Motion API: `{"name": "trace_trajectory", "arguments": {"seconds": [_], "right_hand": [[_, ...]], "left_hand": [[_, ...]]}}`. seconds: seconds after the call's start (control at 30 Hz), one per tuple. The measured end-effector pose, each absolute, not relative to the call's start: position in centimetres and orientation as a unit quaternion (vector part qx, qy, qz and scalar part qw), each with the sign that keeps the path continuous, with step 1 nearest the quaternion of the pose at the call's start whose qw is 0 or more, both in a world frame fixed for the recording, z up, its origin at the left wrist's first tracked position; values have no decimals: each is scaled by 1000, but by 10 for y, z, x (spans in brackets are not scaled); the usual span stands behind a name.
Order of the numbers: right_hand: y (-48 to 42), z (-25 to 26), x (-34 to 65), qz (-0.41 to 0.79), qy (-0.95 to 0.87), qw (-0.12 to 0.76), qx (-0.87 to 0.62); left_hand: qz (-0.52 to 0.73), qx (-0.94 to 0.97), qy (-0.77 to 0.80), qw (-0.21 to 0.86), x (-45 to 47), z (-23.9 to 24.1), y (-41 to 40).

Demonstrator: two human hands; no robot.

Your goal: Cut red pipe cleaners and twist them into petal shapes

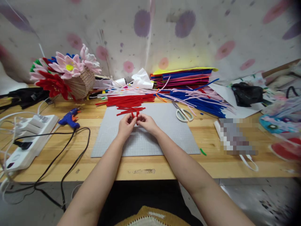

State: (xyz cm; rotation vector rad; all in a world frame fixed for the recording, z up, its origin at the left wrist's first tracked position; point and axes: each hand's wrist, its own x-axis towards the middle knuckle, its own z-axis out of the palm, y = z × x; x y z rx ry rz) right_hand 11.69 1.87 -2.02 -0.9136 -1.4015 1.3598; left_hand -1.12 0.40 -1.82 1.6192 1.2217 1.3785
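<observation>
The left hand (127, 124) and the right hand (147, 123) are working close together above the gray mat (183, 139), the fingertips of each pinching a red fuzzy piece (137, 117). This piece is sitting between the two hands, near the mat's far edge; the fingers are partly covering it, so whether it is one length or several is not showing. By its look, it should be handling as light, soft-surfaced and bendable, not slippery, and probably keeping a bend; grip is best being taken with thumb and forefinger near the bend or ends, using light pressure so that the pile is not being crushed. Count is running as follows: two hands; one mat, lying on one counter (138, 164); one pair of scissors (178, 110), resting on the mat's far right part; one blue glue gun (69, 119), lying left of the mat; one white power strip (30, 153), standing beside it; one green scrap (203, 152), lying just off the mat's near right corner. Loose red stems (131, 100) are overlapping beyond the hands, too densely for counting; blue stems (204, 105) are likewise lying uncountable farther right.
</observation>
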Motion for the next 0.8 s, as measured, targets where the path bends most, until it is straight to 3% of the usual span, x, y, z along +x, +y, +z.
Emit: {"name": "trace_trajectory", "arguments": {"seconds": [0.3,0.5,0.67,0.8], "right_hand": [[23,-15,132,567,-517,504,-397],[22,-13,136,607,-531,442,-392],[22,-15,135,598,-544,444,-387],[23,-19,134,546,-583,431,-419]], "left_hand": [[519,641,474,307,-12,-19,1],[517,623,486,330,-10,-21,3],[520,598,495,356,-10,-19,4],[473,597,599,248,-18,-14,3]]}}
